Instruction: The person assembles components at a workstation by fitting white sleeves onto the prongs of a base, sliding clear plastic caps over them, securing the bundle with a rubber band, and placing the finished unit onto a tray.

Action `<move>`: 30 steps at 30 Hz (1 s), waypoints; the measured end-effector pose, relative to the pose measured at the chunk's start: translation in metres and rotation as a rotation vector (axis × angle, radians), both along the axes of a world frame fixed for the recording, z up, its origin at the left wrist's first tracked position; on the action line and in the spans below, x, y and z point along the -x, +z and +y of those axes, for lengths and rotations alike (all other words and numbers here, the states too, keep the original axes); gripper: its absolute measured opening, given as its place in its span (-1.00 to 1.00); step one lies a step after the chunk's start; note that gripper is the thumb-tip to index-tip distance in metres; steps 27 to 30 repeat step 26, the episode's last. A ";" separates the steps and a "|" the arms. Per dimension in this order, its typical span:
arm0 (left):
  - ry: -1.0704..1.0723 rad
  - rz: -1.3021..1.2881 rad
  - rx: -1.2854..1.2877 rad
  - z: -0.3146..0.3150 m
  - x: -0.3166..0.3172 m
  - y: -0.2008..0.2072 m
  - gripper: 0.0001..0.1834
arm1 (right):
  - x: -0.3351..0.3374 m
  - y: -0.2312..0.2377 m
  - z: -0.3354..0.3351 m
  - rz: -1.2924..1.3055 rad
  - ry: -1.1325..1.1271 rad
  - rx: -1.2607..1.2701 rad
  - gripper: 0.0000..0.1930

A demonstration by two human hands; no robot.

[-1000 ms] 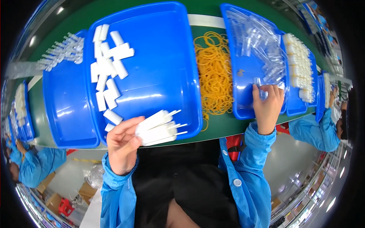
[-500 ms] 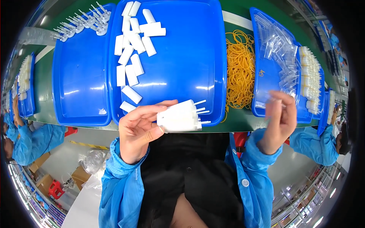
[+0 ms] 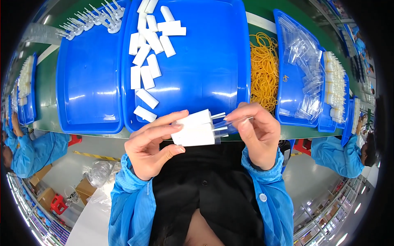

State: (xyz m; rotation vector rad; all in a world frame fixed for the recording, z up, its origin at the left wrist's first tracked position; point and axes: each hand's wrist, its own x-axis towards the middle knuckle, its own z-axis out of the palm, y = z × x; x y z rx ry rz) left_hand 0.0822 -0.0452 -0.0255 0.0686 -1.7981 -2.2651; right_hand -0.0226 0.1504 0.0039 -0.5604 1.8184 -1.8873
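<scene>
My left hand [image 3: 147, 145] is closed around a bundle of white flat-sided pieces [image 3: 195, 131], with thin white stems sticking out on its right. In my right hand [image 3: 262, 133] a small clear plastic sleeve [image 3: 231, 125] is pinched between thumb and fingers. That sleeve lies over or against the stem end of the bundle; how far it covers a stem is hard to see. Both hands are above the near edge of a large blue tray [image 3: 205, 69]. Loose white pieces [image 3: 147, 77] like those in the bundle lie along the tray's left side.
At left, a blue tray [image 3: 88, 90] carries white stemmed parts [image 3: 111, 24] at its far end. Yellow rubber bands [image 3: 264, 74] are heaped right of the large tray. Beyond them a blue tray [image 3: 289, 104] holds clear sleeves [image 3: 310, 69]. White assemblies [image 3: 334, 84] stand farther right. People work on both sides.
My right hand has moved left from the tray of clear sleeves to the bundle, and a clear sleeve now shows in its fingers. My left hand still holds the bundle.
</scene>
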 end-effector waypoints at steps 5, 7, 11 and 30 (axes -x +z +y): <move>0.079 0.025 0.114 0.002 -0.001 0.001 -0.60 | -0.008 -0.002 -0.008 -0.054 -0.050 0.031 -0.86; 0.119 0.046 0.207 0.002 -0.002 0.000 -0.62 | -0.013 -0.005 -0.012 -0.140 -0.124 0.108 -0.85; 0.115 0.018 0.311 0.003 0.002 0.007 -0.65 | -0.015 -0.010 -0.017 -0.055 -0.146 0.137 -0.86; 0.017 0.084 0.463 -0.002 0.008 0.007 -0.72 | -0.010 -0.016 -0.020 0.450 -0.005 0.024 -0.79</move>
